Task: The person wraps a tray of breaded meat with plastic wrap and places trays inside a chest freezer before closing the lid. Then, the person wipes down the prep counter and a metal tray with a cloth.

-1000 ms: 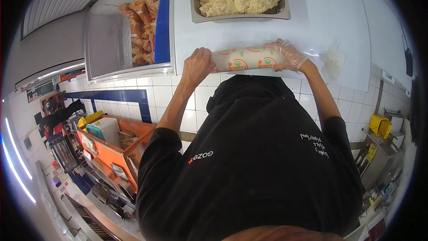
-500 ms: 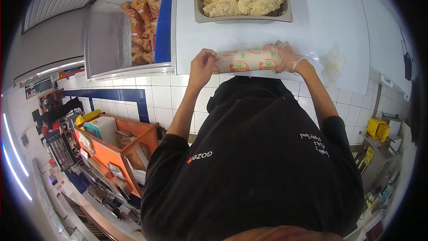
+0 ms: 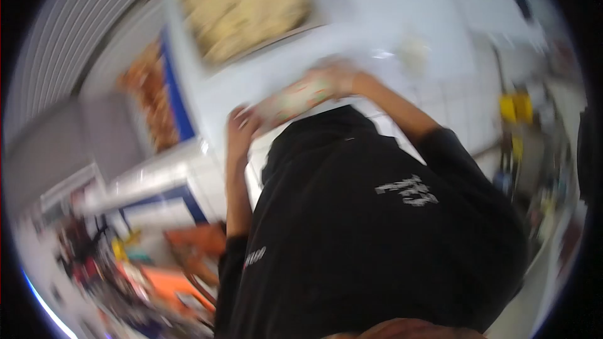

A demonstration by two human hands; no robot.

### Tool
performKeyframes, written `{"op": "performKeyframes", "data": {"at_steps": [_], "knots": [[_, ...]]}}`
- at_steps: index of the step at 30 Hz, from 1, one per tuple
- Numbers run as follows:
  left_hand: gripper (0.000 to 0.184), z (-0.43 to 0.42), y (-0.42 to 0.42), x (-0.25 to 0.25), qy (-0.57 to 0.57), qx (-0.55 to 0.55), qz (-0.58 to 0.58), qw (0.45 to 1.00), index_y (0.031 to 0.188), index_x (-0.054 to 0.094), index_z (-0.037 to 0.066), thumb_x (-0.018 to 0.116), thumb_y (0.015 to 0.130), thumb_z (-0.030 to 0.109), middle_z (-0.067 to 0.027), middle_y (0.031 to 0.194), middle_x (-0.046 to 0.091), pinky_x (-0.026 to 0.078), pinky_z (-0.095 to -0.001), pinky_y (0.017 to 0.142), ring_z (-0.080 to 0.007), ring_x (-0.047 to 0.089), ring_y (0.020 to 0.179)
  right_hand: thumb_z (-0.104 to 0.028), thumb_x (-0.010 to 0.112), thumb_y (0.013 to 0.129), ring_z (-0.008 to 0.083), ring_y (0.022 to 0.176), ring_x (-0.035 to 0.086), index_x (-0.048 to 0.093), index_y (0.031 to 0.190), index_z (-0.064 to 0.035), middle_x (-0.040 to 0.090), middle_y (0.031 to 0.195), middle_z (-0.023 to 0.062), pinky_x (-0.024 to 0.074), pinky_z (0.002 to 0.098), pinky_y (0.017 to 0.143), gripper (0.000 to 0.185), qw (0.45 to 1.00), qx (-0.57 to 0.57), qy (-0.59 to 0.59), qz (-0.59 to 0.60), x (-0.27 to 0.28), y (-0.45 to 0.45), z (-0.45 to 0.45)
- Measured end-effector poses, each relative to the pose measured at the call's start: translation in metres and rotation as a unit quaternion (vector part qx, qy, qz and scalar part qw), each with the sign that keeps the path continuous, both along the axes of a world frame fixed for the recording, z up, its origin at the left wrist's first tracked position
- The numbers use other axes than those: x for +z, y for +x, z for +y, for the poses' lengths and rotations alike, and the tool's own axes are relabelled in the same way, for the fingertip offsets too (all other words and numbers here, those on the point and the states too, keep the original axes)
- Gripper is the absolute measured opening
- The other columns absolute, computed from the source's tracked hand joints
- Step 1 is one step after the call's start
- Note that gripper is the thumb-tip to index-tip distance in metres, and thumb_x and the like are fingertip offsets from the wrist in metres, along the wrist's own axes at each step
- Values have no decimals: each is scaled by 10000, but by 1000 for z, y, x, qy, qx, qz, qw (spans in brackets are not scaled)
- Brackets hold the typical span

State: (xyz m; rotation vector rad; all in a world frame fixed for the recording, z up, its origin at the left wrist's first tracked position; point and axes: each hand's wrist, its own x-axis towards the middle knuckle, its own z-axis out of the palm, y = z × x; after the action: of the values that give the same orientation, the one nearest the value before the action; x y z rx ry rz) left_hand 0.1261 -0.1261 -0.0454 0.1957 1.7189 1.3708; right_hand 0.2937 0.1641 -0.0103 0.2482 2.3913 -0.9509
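Observation:
A pale plastic roll point(image 3: 294, 102), with orange and green print that reads CHEFFY in the earlier view, lies tilted between my hands just in front of my black shirt. My left hand point(image 3: 242, 124) is closed at its lower left end, fingers blurred. My right hand point(image 3: 336, 78) wraps the upper right end; it wears a clear plastic glove, plain in the earlier view. Beyond the roll, a metal tray point(image 3: 270, 44) holds pale, crumb-coated pieces point(image 3: 242, 3) on the white worktop point(image 3: 370, 0). Motion smears the roll's surface and my fingertips.
Bags of orange-brown food point(image 3: 151, 97) sit in an open chest at left, beside a blue panel point(image 3: 177, 91). A crumpled clear plastic piece point(image 3: 414, 53) lies on the worktop. An orange cart point(image 3: 179, 289) stands lower left, a yellow container point(image 3: 516, 108) at right.
The whole view has turned and blurred; tray and worktop have shifted left. The roll now looks tilted, its left end lower, with both hands still on it.

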Motion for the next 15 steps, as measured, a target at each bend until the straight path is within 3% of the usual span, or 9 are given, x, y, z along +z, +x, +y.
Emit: {"op": "performKeyframes", "data": {"at_steps": [1, 2, 3, 5, 7, 9, 11, 13, 15], "knots": [[684, 1, 4, 16, -43, -46, 28, 998, 1494, 395, -41, 746, 940, 153, -239, 1374, 605, 545, -399, 1021, -309, 648, 1197, -276, 815, 798, 335, 1046, 694, 685, 1273, -210, 725, 1170, 132, 545, 492, 943, 497, 993, 1, 30, 110, -82, 7, -3], [639, -5, -13, -9, -38, -154, 63, 985, 1463, 446, -81, 735, 949, 164, -248, 1364, 625, 531, -386, 1032, -299, 672, 1166, -392, 731, 906, 317, 1012, 714, 729, 1229, -201, 741, 1126, 159, 573, 484, 882, 376, 973, -1, 73, 218, -163, 15, -3], [528, 7, -4, 6, -65, -167, 89, 980, 1361, 562, -121, 719, 953, 174, -216, 1260, 703, 529, -387, 1020, -290, 707, 1094, -381, 737, 898, 317, 1036, 703, 730, 1225, -203, 735, 1140, 151, 569, 488, 888, 372, 982, -16, 105, 154, -135, 16, -4], [419, 1, -21, -64, 38, -248, 38, 967, 1273, 656, -100, 703, 958, 172, -185, 1150, 754, 543, -383, 978, -276, 730, 1033, -360, 750, 883, 317, 1085, 682, 731, 1216, -207, 725, 1167, 134, 561, 497, 899, 368, 985, -77, 150, 26, -75, 16, -5], [380, 12, -8, -22, -86, -285, 137, 945, 1270, 675, -74, 675, 978, 169, -170, 1078, 773, 549, -372, 937, -257, 729, 1025, -339, 762, 867, 316, 1134, 661, 733, 1208, -211, 715, 1194, 117, 554, 506, 911, 365, 982, -75, 174, 0, -67, -6, -8], [343, 30, 4, 26, -137, -360, 219, 896, 1263, 686, -55, 649, 1003, 164, -172, 1058, 767, 546, -338, 894, -212, 721, 986, -319, 775, 852, 316, 1183, 640, 734, 1199, -215, 705, 1222, 100, 546, 515, 922, 365, 978, -65, 198, -29, -55, -11, -13], [324, 28, 8, 12, -135, -328, 135, 925, 1218, 700, -69, 629, 1023, 180, -164, 1009, 762, 540, -325, 854, -182, 699, 924, -298, 788, 837, 316, 1231, 619, 736, 1191, -220, 695, 1249, 82, 538, 524, 933, 367, 970, -41, 230, -60, -47, -14, -9], [297, 34, 17, 17, -140, -286, 160, 934, 1193, 681, -72, 634, 1023, 167, -146, 989, 746, 527, -309, 834, -160, 671, 899, -286, 785, 838, 305, 1241, 608, 690, 1276, -230, 656, 1300, 73, 521, 494, 968, 451, 968, -20, 225, -108, -41, -16, -10], [196, 27, 23, 2, -55, -179, 151, 971, 1113, 596, -34, 639, 1016, 130, -84, 965, 677, 496, -305, 794, -135, 620, 875, -257, 710, 901, 299, 1238, 590, 666, 1311, -231, 627, 1301, 72, 506, 476, 979, 413, 962, -47, 266, -44, -11, 6, -14]]}}
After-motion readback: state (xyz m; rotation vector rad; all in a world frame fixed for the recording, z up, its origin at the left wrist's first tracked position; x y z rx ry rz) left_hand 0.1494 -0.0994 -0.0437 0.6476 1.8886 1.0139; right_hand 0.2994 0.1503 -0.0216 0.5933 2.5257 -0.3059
